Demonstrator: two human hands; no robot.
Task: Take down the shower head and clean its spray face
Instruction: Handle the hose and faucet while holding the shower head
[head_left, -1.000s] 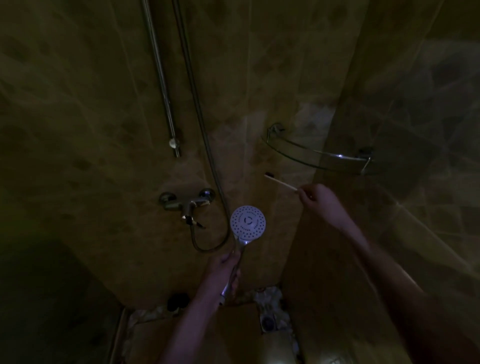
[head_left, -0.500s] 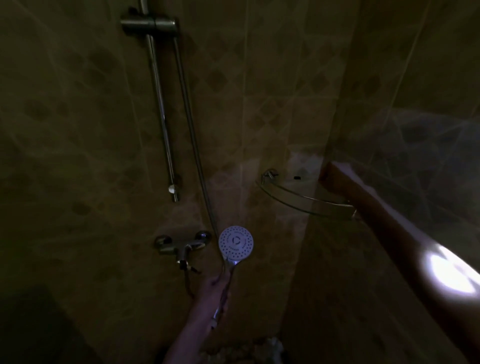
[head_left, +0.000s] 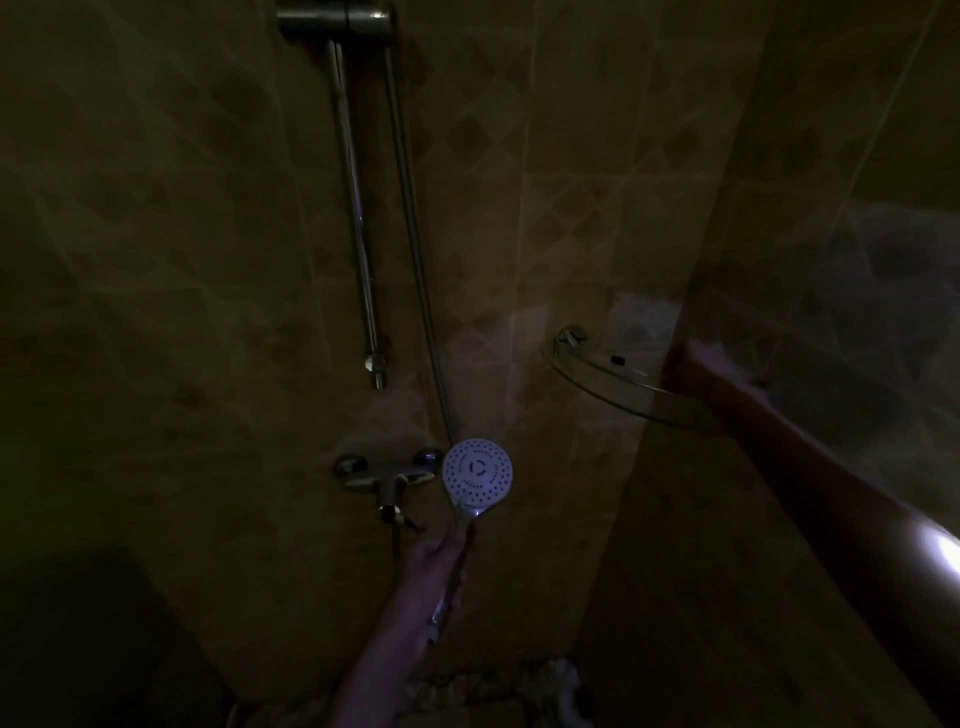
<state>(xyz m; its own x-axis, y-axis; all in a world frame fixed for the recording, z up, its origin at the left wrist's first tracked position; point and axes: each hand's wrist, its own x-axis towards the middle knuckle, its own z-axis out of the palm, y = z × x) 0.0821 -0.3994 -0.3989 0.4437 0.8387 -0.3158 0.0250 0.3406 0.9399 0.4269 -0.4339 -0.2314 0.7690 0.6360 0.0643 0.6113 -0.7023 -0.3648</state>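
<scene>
The left hand (head_left: 434, 564) grips the shower head (head_left: 478, 472) by its handle, spray face toward the camera for cleaning, while the right hand (head_left: 698, 364) reaches the corner shelf (head_left: 597, 375), its grip too dark to tell

Single head-worn wide-angle view, facing forward into dim tiled shower corner, tilted slightly down. Slide rail (head_left: 358, 218) above left-hand fingers (head_left: 441, 551), glass corner shelf (head_left: 597, 384) up-right of them. Both forearms enter from bottom and right edges. Close range, arm's reach.
</scene>
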